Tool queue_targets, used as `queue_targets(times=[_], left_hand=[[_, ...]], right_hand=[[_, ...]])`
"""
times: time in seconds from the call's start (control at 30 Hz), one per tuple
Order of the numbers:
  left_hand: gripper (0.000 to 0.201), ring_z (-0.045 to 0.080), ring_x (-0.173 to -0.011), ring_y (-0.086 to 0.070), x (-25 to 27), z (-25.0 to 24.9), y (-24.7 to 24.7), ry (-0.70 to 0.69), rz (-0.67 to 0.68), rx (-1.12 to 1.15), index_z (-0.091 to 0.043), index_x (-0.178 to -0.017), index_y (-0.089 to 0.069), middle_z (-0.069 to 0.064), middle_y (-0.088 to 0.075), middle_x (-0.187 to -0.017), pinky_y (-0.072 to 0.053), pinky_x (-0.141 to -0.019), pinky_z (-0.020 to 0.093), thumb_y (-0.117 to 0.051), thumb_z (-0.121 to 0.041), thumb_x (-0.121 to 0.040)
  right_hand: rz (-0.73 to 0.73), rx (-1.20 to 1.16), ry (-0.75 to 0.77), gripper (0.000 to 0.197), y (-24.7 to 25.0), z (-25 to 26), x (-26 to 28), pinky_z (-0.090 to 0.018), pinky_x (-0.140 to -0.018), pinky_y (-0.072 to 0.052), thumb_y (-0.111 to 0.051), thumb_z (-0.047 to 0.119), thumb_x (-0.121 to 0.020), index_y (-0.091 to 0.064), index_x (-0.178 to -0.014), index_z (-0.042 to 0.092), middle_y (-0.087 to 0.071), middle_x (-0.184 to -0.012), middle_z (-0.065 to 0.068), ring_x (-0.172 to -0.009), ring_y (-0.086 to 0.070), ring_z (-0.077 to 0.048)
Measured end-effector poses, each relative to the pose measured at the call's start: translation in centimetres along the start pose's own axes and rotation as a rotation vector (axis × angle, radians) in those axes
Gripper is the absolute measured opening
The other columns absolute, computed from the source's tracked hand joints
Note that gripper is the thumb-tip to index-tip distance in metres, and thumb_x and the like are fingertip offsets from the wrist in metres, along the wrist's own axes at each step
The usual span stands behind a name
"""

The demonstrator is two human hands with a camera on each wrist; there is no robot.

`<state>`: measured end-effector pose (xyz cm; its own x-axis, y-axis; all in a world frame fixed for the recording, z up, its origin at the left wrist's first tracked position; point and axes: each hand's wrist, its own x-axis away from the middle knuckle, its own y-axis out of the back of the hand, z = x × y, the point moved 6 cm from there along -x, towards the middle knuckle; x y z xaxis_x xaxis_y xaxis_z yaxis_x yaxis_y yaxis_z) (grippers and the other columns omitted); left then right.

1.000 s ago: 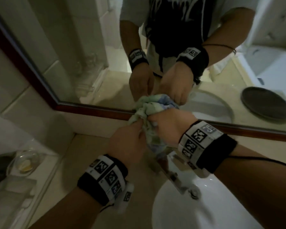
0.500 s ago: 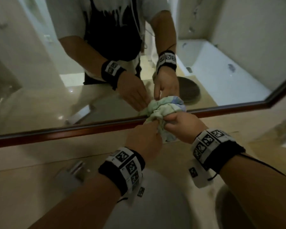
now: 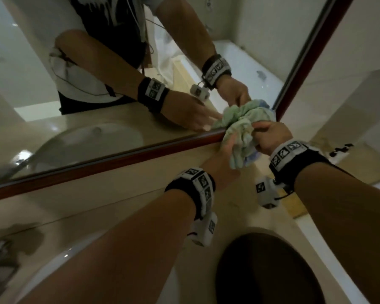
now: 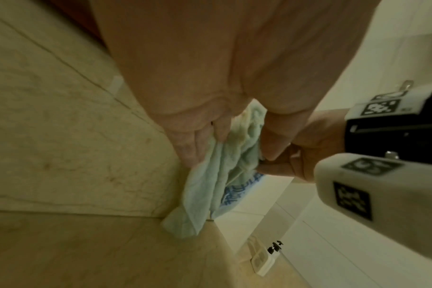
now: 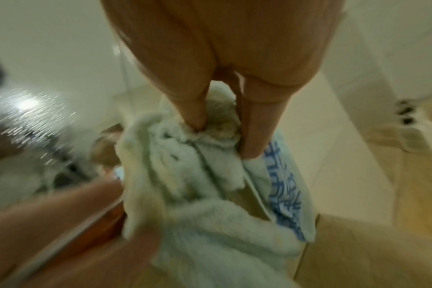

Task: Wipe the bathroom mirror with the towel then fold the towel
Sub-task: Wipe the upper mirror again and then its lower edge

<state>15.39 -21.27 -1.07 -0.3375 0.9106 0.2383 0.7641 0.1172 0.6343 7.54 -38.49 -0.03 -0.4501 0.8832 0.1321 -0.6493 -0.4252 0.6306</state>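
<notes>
Beige stone counter point(image 3: 110, 218) and a white basin point(image 3: 59, 266) fill the near ground below our forearms, a dark round object point(image 3: 266, 268) lying under the right one. Just ahead of the wrists, we hold the bunched pale-green towel point(image 3: 239, 137) between both hands at the mirror's lower right corner, where the red-brown frame point(image 3: 119, 154) turns upward. Our left hand point(image 3: 219, 163) comes up from below, fingers point(image 4: 197, 144) lying fairly straight along the towel's near side with the thumb closing on the cloth from the other side. Our right hand point(image 3: 270, 137) grips from the right, thumb and fingers point(image 5: 252, 132) curled into the folds; a blue-printed edge hangs down beneath that grip. Beyond the wad, its far side touches the glass of the mirror point(image 3: 97, 102) and overlaps the frame. Past the grip, the reflection shows the same two hands on the cloth.

We judge the wiping to be at the corner stage. To do it well, we would press a flat pad of cloth into the angle rather than a loose ball, run it along the frame line, and keep the hanging tail tucked up so it does not drag on the counter. Folding is not yet begun.
</notes>
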Motion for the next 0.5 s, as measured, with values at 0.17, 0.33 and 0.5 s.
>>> queue_targets(times=[0.17, 0.33, 0.5], left_hand=[[0.052, -0.011, -0.124, -0.045, 3.5, 1.3, 1.9, 0.047, -0.013, 0.137, -0.031, -0.149, -0.035, -0.025, -0.041, -0.140, -0.033, -0.100, 0.008, -0.058, -0.029, -0.103], [0.043, 0.022, -0.137, -0.047, 8.5, 3.0, 7.1, 0.163, -0.095, 0.102, -0.014, -0.148, -0.050, 0.007, -0.049, -0.153, -0.037, -0.108, 0.033, -0.049, -0.027, -0.107], [0.055, 0.031, -0.124, -0.061, 16.7, 5.0, 12.5, 0.310, -0.216, 0.535, -0.016, -0.132, -0.062, 0.008, -0.066, -0.134, -0.046, -0.107, 0.050, -0.048, -0.059, -0.100]], right_hand=[[0.059, -0.170, -0.307, 0.030, 0.4, -3.5, 2.0, -0.041, -0.111, -0.042, -0.055, 0.012, -0.098, -0.065, -0.127, 0.011, -0.057, -0.140, -0.015, -0.123, -0.056, -0.035], [0.281, -0.807, -0.337, 0.027, -2.2, 1.8, 9.4, -0.064, -0.095, -0.052, -0.053, 0.002, -0.086, -0.072, -0.105, 0.003, -0.068, -0.115, -0.031, -0.111, -0.064, -0.050], [0.763, -0.979, -0.118, 0.036, -4.0, 14.2, 17.2, -0.048, -0.074, -0.061, -0.037, 0.012, -0.091, -0.067, -0.099, -0.005, -0.068, -0.103, -0.026, -0.091, -0.070, -0.040]])
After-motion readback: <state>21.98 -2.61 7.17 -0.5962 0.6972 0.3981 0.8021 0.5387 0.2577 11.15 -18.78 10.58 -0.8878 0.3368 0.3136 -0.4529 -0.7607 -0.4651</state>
